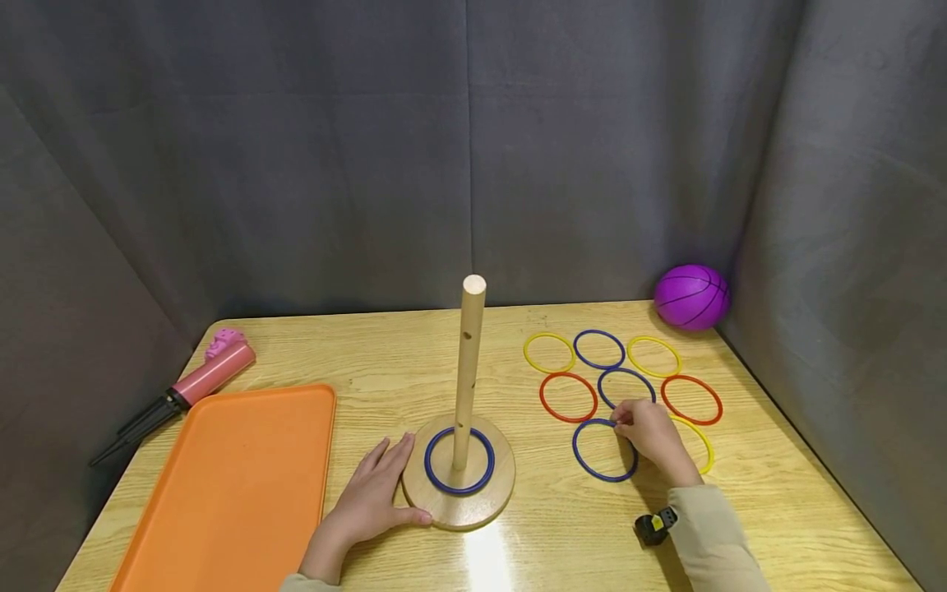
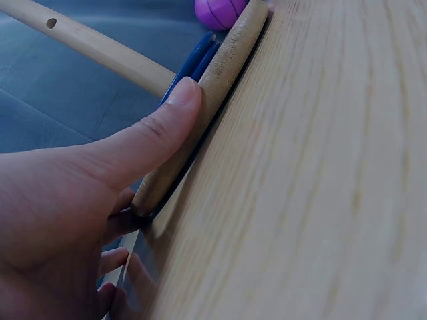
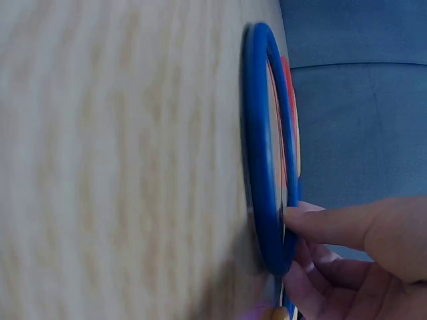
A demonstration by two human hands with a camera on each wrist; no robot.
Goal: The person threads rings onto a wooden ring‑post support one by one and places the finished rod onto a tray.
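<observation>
A round wooden base [image 1: 499, 493] with an upright wooden post [image 1: 468, 370] stands mid-table, a blue ring [image 1: 489, 473] lying around the post's foot. My left hand [image 1: 373, 497] rests against the base's left edge, fingers spread, the thumb along its near rim; the left wrist view shows the thumb [image 2: 157, 137] on the rim. To the right, my right hand [image 1: 651, 432] pinches the far edge of another blue ring [image 1: 577, 460]. In the right wrist view, the thumb touches this blue ring [image 3: 260, 147] from inside its loop. I cannot tell whether it is lifted.
Several yellow, blue and red rings, including a red ring [image 1: 542, 403], lie behind and beside my right hand. A purple ball [image 1: 691, 297] sits at the back right corner. An orange tray [image 1: 244, 485], a pink-and-black pump [image 1: 214, 374] and a pink object [image 1: 224, 341] lie left.
</observation>
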